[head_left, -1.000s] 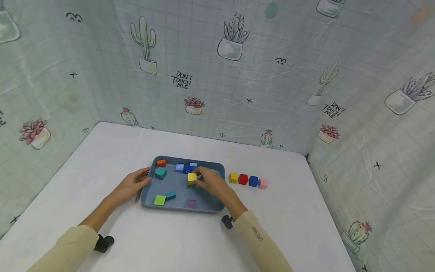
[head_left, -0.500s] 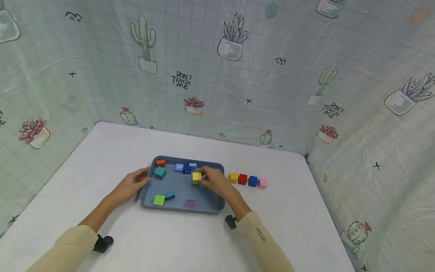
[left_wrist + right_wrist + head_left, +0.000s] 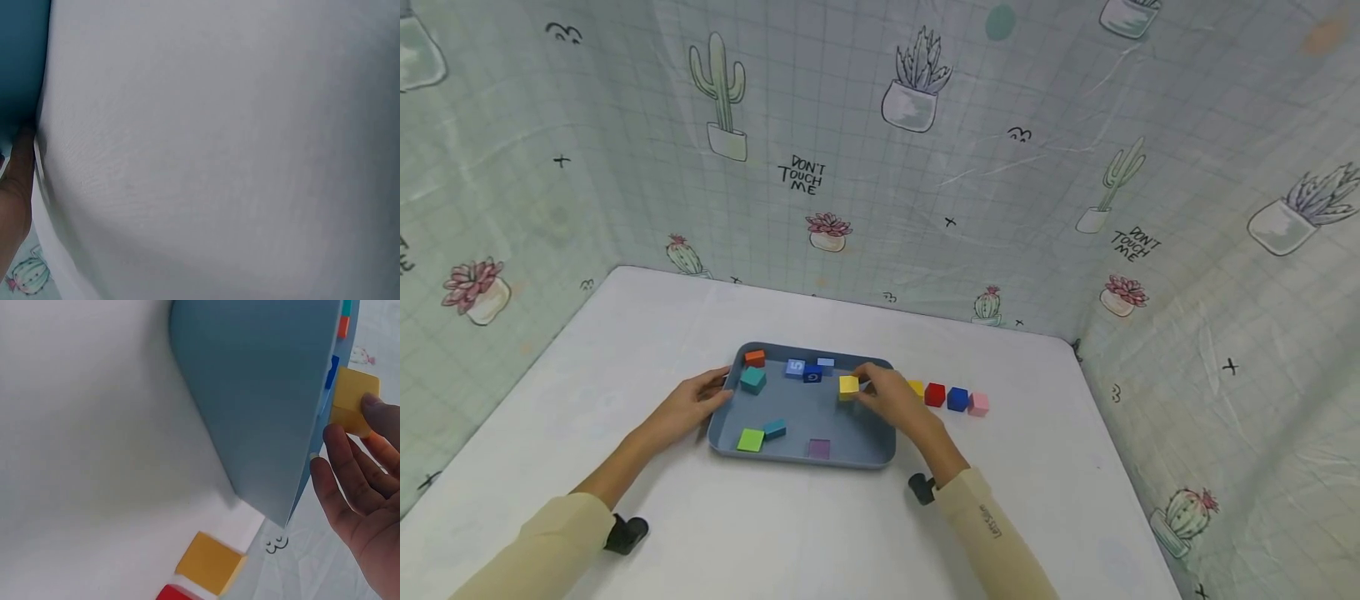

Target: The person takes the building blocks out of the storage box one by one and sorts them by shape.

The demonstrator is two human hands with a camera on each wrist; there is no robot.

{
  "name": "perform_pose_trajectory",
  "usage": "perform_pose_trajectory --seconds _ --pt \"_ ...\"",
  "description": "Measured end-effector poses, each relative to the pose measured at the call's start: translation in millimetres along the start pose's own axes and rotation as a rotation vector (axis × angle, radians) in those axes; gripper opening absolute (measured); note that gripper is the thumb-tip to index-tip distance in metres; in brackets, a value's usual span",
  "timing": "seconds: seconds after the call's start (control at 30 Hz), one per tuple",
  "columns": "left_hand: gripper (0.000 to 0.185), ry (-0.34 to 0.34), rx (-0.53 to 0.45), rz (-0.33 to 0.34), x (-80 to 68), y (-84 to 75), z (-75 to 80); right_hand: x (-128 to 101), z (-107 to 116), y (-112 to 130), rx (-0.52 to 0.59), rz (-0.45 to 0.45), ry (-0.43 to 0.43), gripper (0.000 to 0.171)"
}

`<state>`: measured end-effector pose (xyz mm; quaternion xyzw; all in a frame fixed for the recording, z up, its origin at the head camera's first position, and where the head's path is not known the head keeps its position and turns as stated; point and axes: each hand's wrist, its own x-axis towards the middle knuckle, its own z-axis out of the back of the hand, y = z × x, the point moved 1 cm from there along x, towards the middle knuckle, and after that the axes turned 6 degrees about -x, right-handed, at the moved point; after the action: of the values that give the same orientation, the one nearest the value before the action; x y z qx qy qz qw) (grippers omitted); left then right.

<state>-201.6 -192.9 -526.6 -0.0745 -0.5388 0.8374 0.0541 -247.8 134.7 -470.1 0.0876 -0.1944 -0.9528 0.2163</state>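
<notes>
My right hand (image 3: 880, 395) pinches a yellow cube (image 3: 848, 385) (image 3: 354, 400) above the right part of the blue-grey tray (image 3: 790, 454) (image 3: 262, 406). My left hand (image 3: 688, 406) rests on the tray's left rim, fingers relaxed; in the left wrist view only a finger (image 3: 19, 181) at the tray's edge shows. Inside the tray lie an orange cube (image 3: 755, 358), a teal cube (image 3: 752, 380), two blue cubes (image 3: 805, 371), a green cube (image 3: 750, 439), a small teal cube (image 3: 775, 429) and a purple cube (image 3: 819, 448).
A row of cubes lies on the white table (image 3: 775, 533) right of the tray: yellow (image 3: 917, 387) (image 3: 210, 562), red (image 3: 935, 394), blue (image 3: 957, 399), pink (image 3: 978, 405). Cactus-print cloth walls (image 3: 925, 167) close in the back and sides.
My right hand has carried the yellow cube rightward across the tray, toward its right rim. The left hand stays on the tray's left rim.
</notes>
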Motion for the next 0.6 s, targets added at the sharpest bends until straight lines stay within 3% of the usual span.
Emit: perform_pose_trajectory --seconds 0.6 --pt "0.062 0.004 0.001 -0.004 1.7 1.4 0.3 -11 16 -11 -0.03 -0.003 -0.016 0.034"
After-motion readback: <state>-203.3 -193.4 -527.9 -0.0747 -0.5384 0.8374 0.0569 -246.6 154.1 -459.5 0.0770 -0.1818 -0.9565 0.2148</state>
